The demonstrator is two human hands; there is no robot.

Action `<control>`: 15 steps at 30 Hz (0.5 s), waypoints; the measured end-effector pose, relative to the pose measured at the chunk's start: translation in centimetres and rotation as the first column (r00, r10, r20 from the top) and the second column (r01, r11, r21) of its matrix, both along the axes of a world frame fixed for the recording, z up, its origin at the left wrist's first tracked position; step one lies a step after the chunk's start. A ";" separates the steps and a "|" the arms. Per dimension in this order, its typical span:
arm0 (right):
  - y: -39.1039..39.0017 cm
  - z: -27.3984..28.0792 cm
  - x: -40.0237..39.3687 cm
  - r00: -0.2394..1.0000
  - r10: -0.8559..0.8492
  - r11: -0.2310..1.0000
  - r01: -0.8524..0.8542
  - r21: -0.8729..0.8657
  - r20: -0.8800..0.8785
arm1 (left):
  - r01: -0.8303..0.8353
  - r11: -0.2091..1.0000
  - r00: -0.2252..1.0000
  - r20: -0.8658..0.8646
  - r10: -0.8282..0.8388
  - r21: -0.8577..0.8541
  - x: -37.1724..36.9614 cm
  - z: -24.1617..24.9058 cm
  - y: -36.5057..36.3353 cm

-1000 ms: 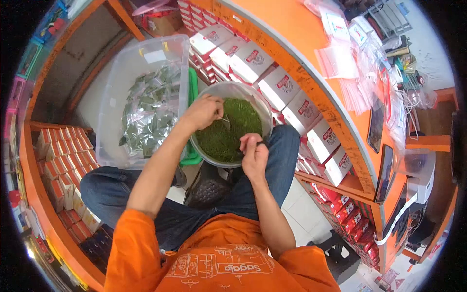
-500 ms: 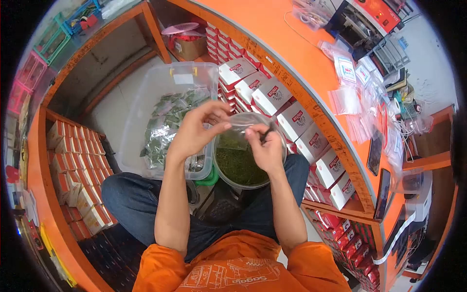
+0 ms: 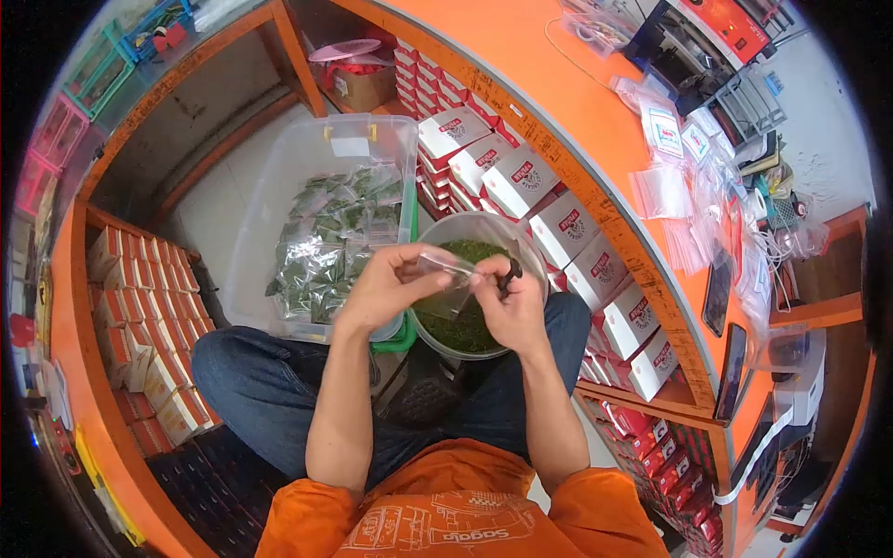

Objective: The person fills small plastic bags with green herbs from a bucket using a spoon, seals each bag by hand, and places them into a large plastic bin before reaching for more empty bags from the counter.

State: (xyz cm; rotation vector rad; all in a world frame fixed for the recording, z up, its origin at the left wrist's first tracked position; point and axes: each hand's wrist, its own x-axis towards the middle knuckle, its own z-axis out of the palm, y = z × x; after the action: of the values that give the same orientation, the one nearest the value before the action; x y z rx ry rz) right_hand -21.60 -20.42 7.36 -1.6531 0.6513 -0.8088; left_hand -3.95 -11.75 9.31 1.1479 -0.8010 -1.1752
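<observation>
A: Over the big bowl, what's w/ the hands?

B: Both are up close together. Left hand pinches one edge of a small clear bag. Right hand pinches the other edge. So the bag is stretched between them, right above the bowl.

A: Anything else in the right hand?

B: Yes, a small dark thing sticks up by the fingers. Too small to tell what it is.

A: What's in the bowl?

B: Green crumbly stuff, like dried leaves. Bowl sits by the person's knees; can't tell what it rests on.

A: Is the bag full?

B: Can't tell. It's see-thru & the green under it shows.

A: And next to the bowl?

B: Big clear bin, just left of the bowl, touching or nearly. It has lots of small filled bags, green inside. A green thing peeks out under the bin's corner.

A: Other stuff around?

B: Red & white boxes stacked on the shelf under the orange tabletop, on the right. More boxes on the left shelf. Empty clear bags lie in a pile on the tabletop, well apart from the hands. Person wears an orange shirt & blue jeans.
</observation>
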 end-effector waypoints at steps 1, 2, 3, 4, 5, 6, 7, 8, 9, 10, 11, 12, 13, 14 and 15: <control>0.5 0.0 0.1 1.000 -0.005 1.000 0.006 -0.026 0.027 | 0.001 1.000 1.000 0.000 -0.001 0.004 -0.5 -0.2 -0.2; 0.9 0.1 0.1 0.999 -0.009 0.999 0.012 -0.051 0.054 | 0.017 0.999 1.000 -0.011 -0.016 0.050 -1.0 -0.5 -0.3; 1.2 0.3 0.1 0.999 -0.024 0.998 0.026 -0.062 0.033 | 0.032 0.995 0.999 -0.024 -0.029 0.095 -1.4 -0.9 -0.3; 1.3 0.5 0.0 0.999 -0.025 0.998 0.027 -0.057 0.029 | 0.033 0.994 0.999 -0.028 -0.030 0.100 -1.6 -1.2 -0.2; 1.3 0.6 -0.1 0.999 -0.025 0.990 0.031 -0.136 0.042 | 0.011 0.995 1.000 -0.010 -0.010 0.104 -1.9 -1.5 -0.1; 1.3 0.6 -0.2 0.998 -0.025 0.976 0.036 -0.214 0.054 | -0.011 0.994 1.000 0.008 0.010 0.106 -2.0 -1.6 -0.1; 1.4 0.5 -0.4 0.998 -0.027 0.977 0.037 -0.210 0.050 | -0.008 0.994 1.000 0.005 0.008 0.111 -2.1 -1.6 0.0; 1.5 0.4 -0.6 0.998 -0.023 0.979 0.032 -0.201 0.050 | 0.010 0.994 0.999 0.033 -0.014 0.110 -2.1 -1.4 0.1; 1.6 0.4 -0.7 0.998 -0.019 0.980 0.029 -0.196 0.053 | 0.029 0.994 0.997 0.064 -0.036 0.107 -2.0 -1.0 0.1; 1.7 0.3 -0.5 0.998 -0.022 0.980 0.033 -0.198 0.055 | 0.033 0.994 0.997 0.066 -0.040 0.105 -1.9 -0.6 0.3; 2.0 0.2 -0.2 0.996 -0.013 0.985 0.027 -0.171 0.085 | 0.015 0.993 0.988 0.151 -0.033 0.116 -1.8 -0.3 0.6; 2.1 0.2 -0.4 0.994 -0.022 0.987 0.038 -0.155 0.109 | 0.016 0.993 0.973 0.227 -0.042 0.115 -2.1 -0.2 0.5; 2.3 0.0 -0.5 0.994 -0.031 0.990 0.044 -0.132 0.101 | -0.010 0.984 0.966 0.256 -0.036 0.176 -2.1 -0.6 0.8; 2.4 -0.6 -0.6 0.993 -0.030 0.990 0.046 -0.136 0.118 | 0.002 0.991 0.957 0.288 -0.041 0.135 -1.9 -0.9 1.2; 2.4 -0.5 -0.8 0.998 -0.004 0.989 0.013 -0.145 0.065 | -0.063 0.981 0.936 0.351 -0.005 0.184 -2.0 -0.4 1.5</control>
State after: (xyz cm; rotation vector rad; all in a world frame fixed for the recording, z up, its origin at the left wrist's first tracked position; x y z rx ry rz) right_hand -22.40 -17.97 6.89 -1.7492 0.5655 -0.9305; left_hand -5.94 -10.22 8.88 1.5541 -0.9492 -1.0530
